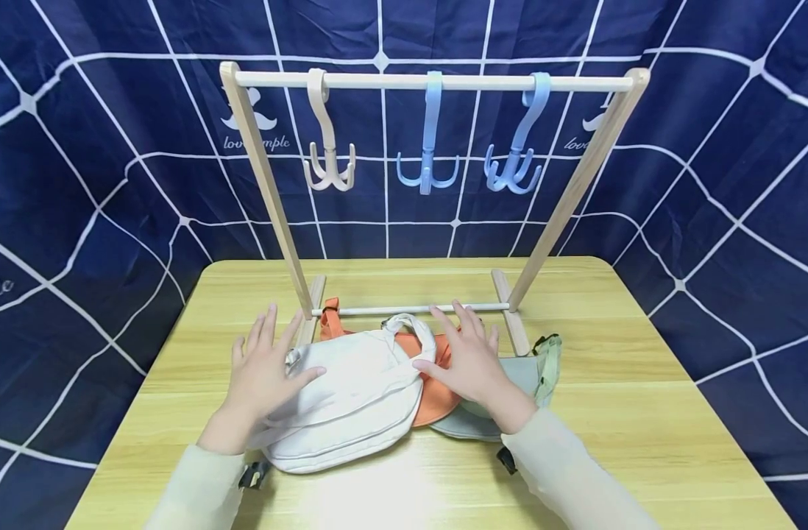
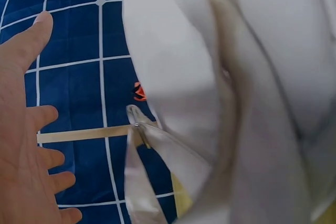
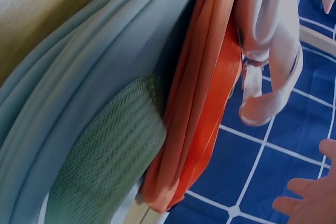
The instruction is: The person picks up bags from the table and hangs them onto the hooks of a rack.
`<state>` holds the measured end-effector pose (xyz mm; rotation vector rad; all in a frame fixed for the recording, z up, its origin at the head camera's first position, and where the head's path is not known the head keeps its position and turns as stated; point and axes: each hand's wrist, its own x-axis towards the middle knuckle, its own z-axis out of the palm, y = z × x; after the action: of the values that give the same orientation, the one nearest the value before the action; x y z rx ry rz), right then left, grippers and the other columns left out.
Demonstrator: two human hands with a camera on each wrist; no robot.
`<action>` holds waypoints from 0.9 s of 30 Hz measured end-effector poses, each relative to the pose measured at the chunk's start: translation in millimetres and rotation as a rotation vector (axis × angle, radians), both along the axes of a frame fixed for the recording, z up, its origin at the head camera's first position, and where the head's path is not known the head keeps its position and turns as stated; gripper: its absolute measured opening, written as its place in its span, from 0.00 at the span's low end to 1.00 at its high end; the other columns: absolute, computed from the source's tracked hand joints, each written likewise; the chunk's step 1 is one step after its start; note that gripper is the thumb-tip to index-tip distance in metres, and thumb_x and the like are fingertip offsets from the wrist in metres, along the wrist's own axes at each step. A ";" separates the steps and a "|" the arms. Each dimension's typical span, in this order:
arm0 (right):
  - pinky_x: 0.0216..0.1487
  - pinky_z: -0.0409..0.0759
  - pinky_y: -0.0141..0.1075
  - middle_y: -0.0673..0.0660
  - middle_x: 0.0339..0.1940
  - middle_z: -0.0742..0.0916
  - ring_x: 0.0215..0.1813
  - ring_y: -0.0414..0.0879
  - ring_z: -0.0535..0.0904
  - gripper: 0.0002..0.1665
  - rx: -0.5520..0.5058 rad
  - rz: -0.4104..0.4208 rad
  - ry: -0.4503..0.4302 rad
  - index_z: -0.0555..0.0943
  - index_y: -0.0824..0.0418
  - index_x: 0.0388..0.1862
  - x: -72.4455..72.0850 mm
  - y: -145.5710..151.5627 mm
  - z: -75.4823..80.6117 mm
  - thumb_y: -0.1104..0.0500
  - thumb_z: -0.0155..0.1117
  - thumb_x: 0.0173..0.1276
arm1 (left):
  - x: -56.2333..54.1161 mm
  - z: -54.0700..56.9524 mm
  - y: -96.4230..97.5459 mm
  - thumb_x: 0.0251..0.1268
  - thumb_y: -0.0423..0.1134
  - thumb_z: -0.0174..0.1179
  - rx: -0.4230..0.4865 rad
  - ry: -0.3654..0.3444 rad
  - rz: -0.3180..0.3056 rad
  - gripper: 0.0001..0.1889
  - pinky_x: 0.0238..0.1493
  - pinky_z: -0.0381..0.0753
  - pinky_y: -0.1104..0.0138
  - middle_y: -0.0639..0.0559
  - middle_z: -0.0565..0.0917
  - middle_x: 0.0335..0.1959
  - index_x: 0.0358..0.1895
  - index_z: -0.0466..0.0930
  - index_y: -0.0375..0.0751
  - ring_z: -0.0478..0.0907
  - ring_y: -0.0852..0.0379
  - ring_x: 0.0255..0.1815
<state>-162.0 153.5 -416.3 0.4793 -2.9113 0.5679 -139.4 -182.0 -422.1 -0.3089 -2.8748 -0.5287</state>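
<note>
A white bag with a looped white strap lies on top of an orange bag, and a grey-green bag lies to the right, partly beneath the orange one. My left hand is over the left end of the white bag, fingers spread and holding nothing. Over the strap loop and the orange bag is my right hand, also with fingers extended and nothing gripped. In the right wrist view, a green mesh strap hangs on the grey-green bag. Much of the orange bag is hidden.
A wooden rack stands on the wooden table behind the bags. From its top bar hang a beige hook and two blue hooks, one central and one right. Blue checked cloth surrounds the table.
</note>
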 end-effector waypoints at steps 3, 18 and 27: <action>0.61 0.41 0.72 0.63 0.75 0.57 0.73 0.64 0.48 0.55 0.006 0.033 0.006 0.54 0.41 0.76 -0.1 -4.8 -2.1 0.25 0.60 0.54 | 0.9 -4.6 -2.1 0.51 0.70 0.60 0.009 0.010 -0.019 0.50 0.63 0.44 0.35 0.36 0.45 0.75 0.74 0.55 0.49 0.46 0.33 0.72; 0.63 0.50 0.67 0.62 0.72 0.64 0.73 0.60 0.54 0.53 0.084 0.177 0.020 0.59 0.48 0.74 2.1 -24.9 -4.7 0.29 0.64 0.55 | 7.9 -22.5 -10.5 0.47 0.61 0.69 0.094 0.047 -0.185 0.51 0.62 0.52 0.37 0.39 0.53 0.74 0.74 0.55 0.49 0.55 0.33 0.69; 0.68 0.49 0.60 0.60 0.71 0.66 0.72 0.58 0.56 0.53 0.103 0.300 0.000 0.60 0.55 0.74 3.0 -33.6 -5.3 0.30 0.63 0.56 | 15.3 -34.3 -10.3 0.47 0.60 0.70 0.179 -0.065 -0.254 0.49 0.63 0.57 0.40 0.43 0.59 0.72 0.72 0.59 0.45 0.56 0.38 0.70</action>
<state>-159.0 119.9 -421.6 0.9394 -2.8976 0.4523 -124.1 -192.3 -456.4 -0.6421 -2.8382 -0.8489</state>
